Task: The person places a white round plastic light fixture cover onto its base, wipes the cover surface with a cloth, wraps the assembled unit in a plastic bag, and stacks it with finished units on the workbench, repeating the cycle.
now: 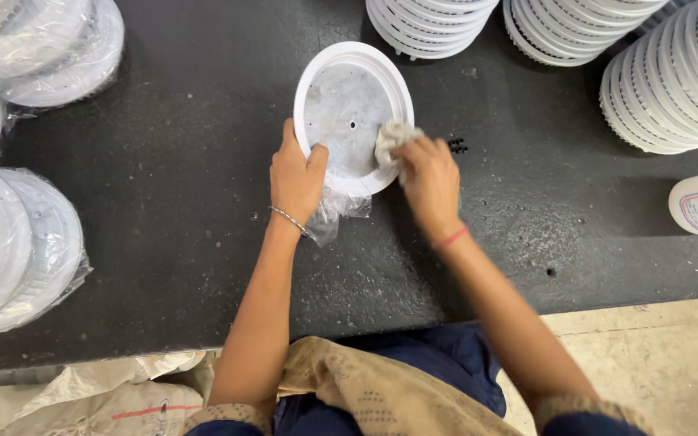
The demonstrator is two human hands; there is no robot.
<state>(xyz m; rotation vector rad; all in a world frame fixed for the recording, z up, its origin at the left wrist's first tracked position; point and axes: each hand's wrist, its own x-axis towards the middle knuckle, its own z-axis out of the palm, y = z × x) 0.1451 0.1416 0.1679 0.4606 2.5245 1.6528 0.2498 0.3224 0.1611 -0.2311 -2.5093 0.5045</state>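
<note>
Near the far edge of the black table, a round white disc is lying flat — the left hand is clamping its near rim, the right hand is pinching a crumpled cloth against it. Three stacks of white discs are running off the far edge, cropped; wrapped ones are blurring along the left edge.

A black, rough-grained work surface, speckled with pale dust and crumbs, fills most of the view. Its near edge runs level across the lower part. Below that edge, at the right, lies a pale beige stone floor. Light falls evenly from above and throws soft shadows toward the surface's far right corner.
</note>
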